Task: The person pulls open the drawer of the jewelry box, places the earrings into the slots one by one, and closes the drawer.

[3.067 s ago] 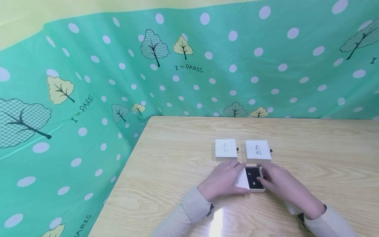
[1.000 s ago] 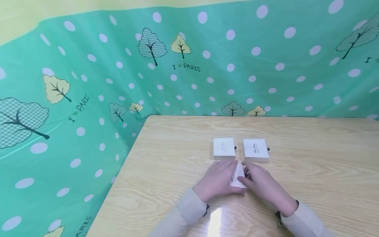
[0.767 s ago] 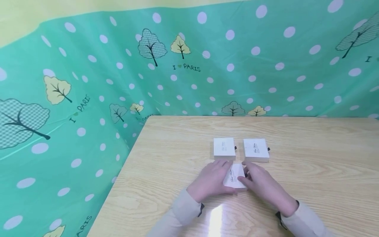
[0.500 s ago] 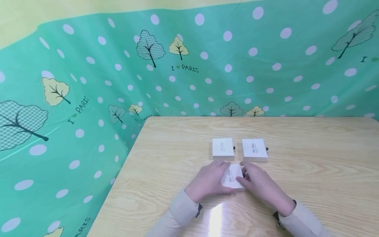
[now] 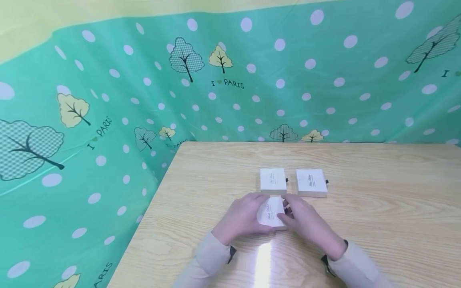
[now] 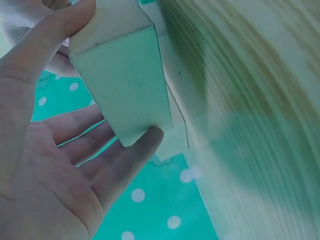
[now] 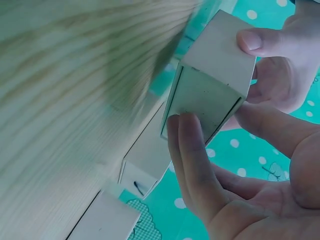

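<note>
In the head view a small white box point(image 5: 271, 213) with dark script lettering lies on the wooden table between both hands. My left hand point(image 5: 243, 216) grips its left part, thumb at the near side and fingers at the far side. The left wrist view shows the left hand's thumb and a fingertip on opposite sides of the box point(image 6: 122, 85). My right hand point(image 5: 306, 220) holds the right end, thumb on the top edge. In the right wrist view two right fingertips point(image 7: 187, 127) touch the box's end face. The box's contents are hidden.
Behind the hands stand two similar white boxes, a left one point(image 5: 272, 179) and a right one point(image 5: 311, 182), each with a dark tab on its right side. A green dotted cloth point(image 5: 230, 104) hangs behind the wooden table point(image 5: 209, 172).
Earlier the box's tray was out, showing a black insert with two small star-shaped pieces; it has slid in under the sleeve. Since then both hands have shifted the box left.
</note>
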Available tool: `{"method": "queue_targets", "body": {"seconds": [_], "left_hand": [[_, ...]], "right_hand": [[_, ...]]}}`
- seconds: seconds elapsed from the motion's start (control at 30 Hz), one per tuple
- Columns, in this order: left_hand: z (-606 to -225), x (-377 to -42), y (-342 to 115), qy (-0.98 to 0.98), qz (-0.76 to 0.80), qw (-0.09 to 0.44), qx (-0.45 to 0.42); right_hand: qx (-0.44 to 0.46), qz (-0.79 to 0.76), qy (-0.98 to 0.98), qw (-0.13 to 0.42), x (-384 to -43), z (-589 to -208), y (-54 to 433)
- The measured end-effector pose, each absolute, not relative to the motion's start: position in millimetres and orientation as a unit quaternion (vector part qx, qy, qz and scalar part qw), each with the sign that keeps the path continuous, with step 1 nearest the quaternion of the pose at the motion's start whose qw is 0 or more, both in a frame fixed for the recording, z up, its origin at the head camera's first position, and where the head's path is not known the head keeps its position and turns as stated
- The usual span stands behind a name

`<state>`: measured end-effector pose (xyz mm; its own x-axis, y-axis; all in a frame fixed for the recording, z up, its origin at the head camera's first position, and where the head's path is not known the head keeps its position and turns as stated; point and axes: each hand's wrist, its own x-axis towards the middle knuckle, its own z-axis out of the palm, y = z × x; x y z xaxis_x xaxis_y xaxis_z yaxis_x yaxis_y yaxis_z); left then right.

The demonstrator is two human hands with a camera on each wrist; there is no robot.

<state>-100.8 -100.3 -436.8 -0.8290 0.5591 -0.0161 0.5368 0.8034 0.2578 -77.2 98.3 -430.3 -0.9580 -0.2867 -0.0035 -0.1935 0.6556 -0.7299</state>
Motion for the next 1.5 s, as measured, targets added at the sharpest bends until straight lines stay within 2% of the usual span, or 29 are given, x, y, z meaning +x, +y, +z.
{"method": "queue_targets", "body": {"seconds": [0.33, 0.67, 1.0, 1.5], "left_hand": [[-425, -106, -118, 0.947, 0.149, 0.014, 0.284], [-420, -116, -143, 0.948, 0.175, -0.009, 0.266], [-415, -126, -164, 0.948, 0.205, -0.015, 0.243], [-418, -148, -187, 0.954, 0.221, 0.014, 0.2]], "right_hand": [[-0.126, -0.424, 0.896, 0.046, -83, -424, 78], [-0.12, -0.472, 0.872, 0.056, -95, -420, 56], [-0.125, -0.509, 0.85, 0.053, -108, -421, 34], [-0.155, -0.494, 0.853, 0.067, -126, -425, 8]]}}
